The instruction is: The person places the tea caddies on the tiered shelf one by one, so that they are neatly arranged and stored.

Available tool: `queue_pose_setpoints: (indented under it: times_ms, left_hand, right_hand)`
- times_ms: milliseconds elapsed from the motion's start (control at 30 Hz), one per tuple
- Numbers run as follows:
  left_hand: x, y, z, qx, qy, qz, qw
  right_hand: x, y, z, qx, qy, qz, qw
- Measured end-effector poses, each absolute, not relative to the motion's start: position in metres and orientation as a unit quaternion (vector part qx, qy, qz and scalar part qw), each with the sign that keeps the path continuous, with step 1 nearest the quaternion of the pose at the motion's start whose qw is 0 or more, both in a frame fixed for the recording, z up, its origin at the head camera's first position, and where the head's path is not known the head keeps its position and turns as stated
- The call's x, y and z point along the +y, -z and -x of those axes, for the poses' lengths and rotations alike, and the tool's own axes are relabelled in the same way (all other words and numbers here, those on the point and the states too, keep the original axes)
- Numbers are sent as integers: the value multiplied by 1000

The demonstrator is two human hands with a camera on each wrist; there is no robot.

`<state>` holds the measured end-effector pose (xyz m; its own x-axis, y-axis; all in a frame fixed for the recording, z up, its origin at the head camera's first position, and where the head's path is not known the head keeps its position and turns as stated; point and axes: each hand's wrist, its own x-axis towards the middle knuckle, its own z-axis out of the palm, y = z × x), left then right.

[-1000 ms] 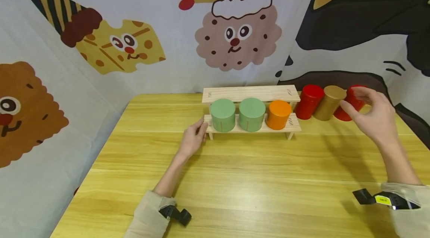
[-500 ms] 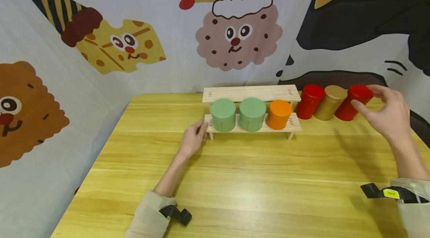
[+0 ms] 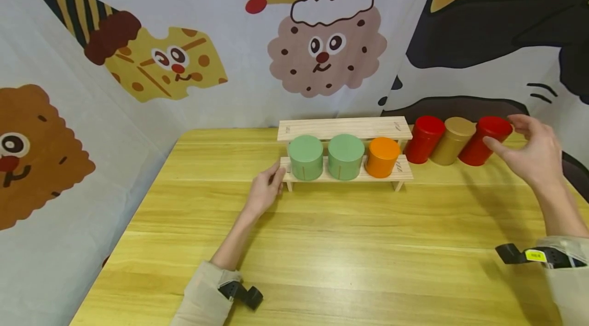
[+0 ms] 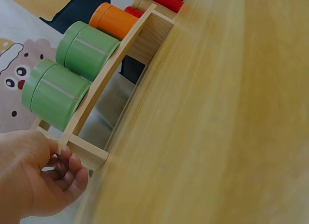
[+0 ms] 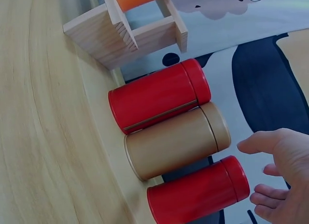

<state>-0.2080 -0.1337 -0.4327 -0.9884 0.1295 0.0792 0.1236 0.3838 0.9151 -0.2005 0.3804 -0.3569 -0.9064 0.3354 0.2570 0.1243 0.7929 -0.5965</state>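
Observation:
My left hand (image 3: 264, 193) grips the left end of a two-step wooden rack (image 3: 342, 127); in the left wrist view its fingers (image 4: 72, 178) are curled at the rack's corner. Two green tins (image 3: 306, 158) (image 3: 345, 158) and an orange tin (image 3: 383, 157) stand on the lower step. Right of the rack stand a red can (image 3: 423, 141), a gold can (image 3: 452, 142) and another red can (image 3: 483, 143), side by side. At the far-right can is my right hand (image 3: 534, 155), thumb and fingers spread around its lid; the right wrist view shows a gap between hand (image 5: 285, 171) and lid.
The wooden table (image 3: 322, 254) stretches in front of the rack. Behind it hangs a light cloth (image 3: 239, 60) with cartoon figures, close behind the rack and cans. A dark printed shape lies behind the cans.
My right hand has moved right, from in front of the far-right red can to its right side, uncovering more of the lid. The left hand, rack and cans look unmoved.

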Motion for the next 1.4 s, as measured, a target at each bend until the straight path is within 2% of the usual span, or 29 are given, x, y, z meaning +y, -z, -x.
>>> queue_pose_setpoints:
  times_ms: [500,1267,1400]
  left_hand:
    - [-134,434,209,834,-547,-75,3]
    - [-134,434,208,831,-552,-72,6]
    - [-134,434,208,832,-551,-72,4]
  right_hand:
    - [388,368,215,-923,-315,155,159]
    - [398,381,228,-917,-346,150,131]
    - [398,383,229,-913,-349,155,141]
